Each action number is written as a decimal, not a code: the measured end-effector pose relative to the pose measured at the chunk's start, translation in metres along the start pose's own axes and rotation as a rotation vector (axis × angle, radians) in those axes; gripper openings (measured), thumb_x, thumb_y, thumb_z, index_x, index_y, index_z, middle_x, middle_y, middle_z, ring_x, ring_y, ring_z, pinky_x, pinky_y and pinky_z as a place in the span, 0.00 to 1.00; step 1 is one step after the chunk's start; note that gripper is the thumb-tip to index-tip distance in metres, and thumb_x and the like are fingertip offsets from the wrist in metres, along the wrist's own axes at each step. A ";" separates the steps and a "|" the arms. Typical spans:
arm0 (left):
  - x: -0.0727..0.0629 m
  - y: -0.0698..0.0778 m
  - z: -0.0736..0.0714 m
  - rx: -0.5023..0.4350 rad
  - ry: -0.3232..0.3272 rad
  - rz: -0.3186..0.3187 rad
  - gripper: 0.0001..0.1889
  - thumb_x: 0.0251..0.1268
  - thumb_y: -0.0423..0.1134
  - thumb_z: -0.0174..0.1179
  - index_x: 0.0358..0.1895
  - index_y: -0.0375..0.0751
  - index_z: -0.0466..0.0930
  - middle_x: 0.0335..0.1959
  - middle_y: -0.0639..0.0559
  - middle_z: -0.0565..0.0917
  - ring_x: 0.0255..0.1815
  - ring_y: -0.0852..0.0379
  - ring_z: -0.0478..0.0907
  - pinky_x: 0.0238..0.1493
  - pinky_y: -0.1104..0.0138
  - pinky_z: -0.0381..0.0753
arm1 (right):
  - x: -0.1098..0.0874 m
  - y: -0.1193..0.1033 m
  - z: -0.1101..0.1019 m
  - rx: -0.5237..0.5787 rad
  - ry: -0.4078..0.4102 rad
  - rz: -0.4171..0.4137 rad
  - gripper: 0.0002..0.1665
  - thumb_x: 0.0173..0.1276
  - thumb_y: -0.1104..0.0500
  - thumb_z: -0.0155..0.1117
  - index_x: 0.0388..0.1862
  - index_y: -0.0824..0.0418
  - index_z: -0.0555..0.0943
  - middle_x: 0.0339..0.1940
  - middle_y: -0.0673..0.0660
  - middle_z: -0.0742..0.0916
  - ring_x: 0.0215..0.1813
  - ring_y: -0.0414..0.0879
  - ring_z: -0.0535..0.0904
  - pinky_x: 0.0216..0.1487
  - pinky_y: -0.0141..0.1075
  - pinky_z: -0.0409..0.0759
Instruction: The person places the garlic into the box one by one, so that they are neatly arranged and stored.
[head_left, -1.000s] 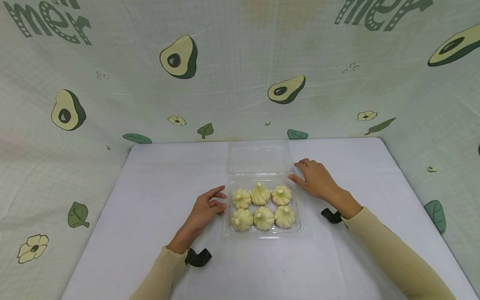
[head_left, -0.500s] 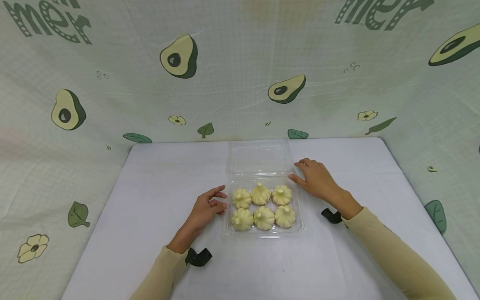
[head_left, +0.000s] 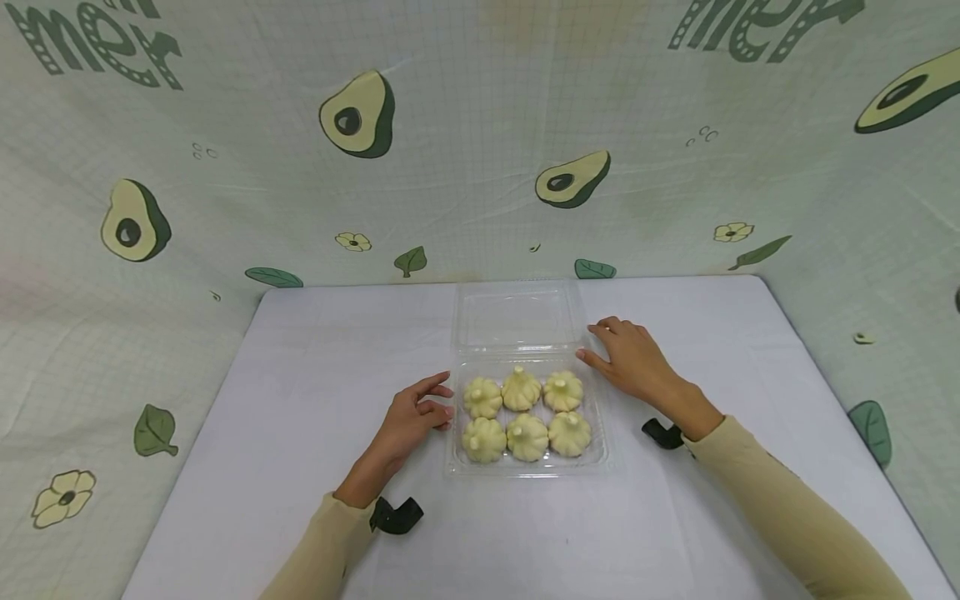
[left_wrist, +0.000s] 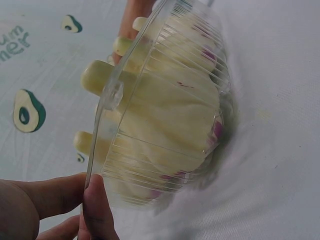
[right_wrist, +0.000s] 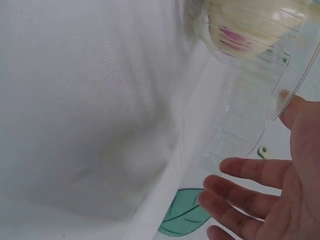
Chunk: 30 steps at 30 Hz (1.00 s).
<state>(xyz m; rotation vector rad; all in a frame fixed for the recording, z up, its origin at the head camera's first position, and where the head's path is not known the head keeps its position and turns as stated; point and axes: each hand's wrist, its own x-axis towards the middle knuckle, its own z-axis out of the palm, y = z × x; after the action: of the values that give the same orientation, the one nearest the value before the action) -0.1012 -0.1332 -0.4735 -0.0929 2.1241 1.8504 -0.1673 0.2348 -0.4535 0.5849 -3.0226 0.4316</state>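
Note:
A clear plastic clamshell container (head_left: 525,468) lies on the table with its lid (head_left: 517,315) folded back toward the wall. Several pale garlic bulbs (head_left: 527,437) fill its base in two rows, stems up. My left hand (head_left: 411,421) is at the container's left side; in the left wrist view its thumb and a finger pinch the rim (left_wrist: 95,145). My right hand (head_left: 633,357) is by the right side near the hinge. In the right wrist view its thumb touches the rim corner, while the other fingers (right_wrist: 245,195) extend loosely, apart from the plastic.
A white cloth covers the table (head_left: 315,350). Behind and at both sides hangs a pale curtain (head_left: 465,108) printed with avocados, leaves and flowers. A black wrist mount (head_left: 397,517) sits below the left hand, and another black mount (head_left: 663,433) is at the right wrist.

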 end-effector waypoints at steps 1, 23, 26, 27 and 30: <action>0.000 0.000 0.000 0.002 0.001 0.000 0.34 0.70 0.20 0.64 0.78 0.34 0.69 0.57 0.37 0.79 0.34 0.59 0.81 0.38 0.69 0.85 | 0.000 0.000 0.000 0.000 0.001 0.001 0.34 0.81 0.47 0.63 0.68 0.76 0.78 0.64 0.74 0.81 0.67 0.71 0.77 0.69 0.66 0.73; 0.000 -0.002 0.000 0.005 -0.005 0.011 0.34 0.70 0.21 0.64 0.78 0.34 0.68 0.56 0.38 0.79 0.35 0.59 0.81 0.38 0.69 0.85 | -0.002 0.001 0.005 -0.020 0.048 -0.012 0.35 0.79 0.46 0.66 0.67 0.76 0.78 0.63 0.74 0.81 0.65 0.71 0.78 0.67 0.66 0.74; 0.000 -0.002 0.000 0.003 -0.006 0.012 0.34 0.70 0.21 0.64 0.78 0.34 0.68 0.56 0.38 0.79 0.35 0.59 0.81 0.38 0.69 0.85 | -0.002 0.001 0.005 -0.022 0.056 -0.018 0.35 0.78 0.47 0.66 0.67 0.76 0.78 0.63 0.73 0.82 0.65 0.71 0.78 0.67 0.66 0.74; 0.000 -0.002 0.000 0.004 -0.007 0.012 0.34 0.70 0.21 0.64 0.78 0.34 0.68 0.56 0.38 0.79 0.35 0.59 0.81 0.39 0.69 0.85 | -0.002 0.001 0.005 -0.023 0.060 -0.021 0.35 0.78 0.47 0.67 0.67 0.76 0.78 0.63 0.73 0.82 0.65 0.71 0.78 0.67 0.66 0.74; 0.000 -0.001 0.000 0.004 -0.007 0.011 0.34 0.70 0.21 0.64 0.78 0.34 0.68 0.57 0.37 0.79 0.35 0.59 0.81 0.39 0.69 0.85 | -0.003 0.001 0.005 -0.026 0.076 -0.030 0.35 0.77 0.47 0.67 0.66 0.76 0.79 0.62 0.73 0.82 0.64 0.71 0.79 0.66 0.66 0.74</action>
<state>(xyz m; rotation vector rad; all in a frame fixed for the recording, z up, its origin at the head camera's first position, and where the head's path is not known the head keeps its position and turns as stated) -0.1005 -0.1336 -0.4748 -0.0734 2.1282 1.8498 -0.1651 0.2354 -0.4585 0.5967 -2.9393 0.4036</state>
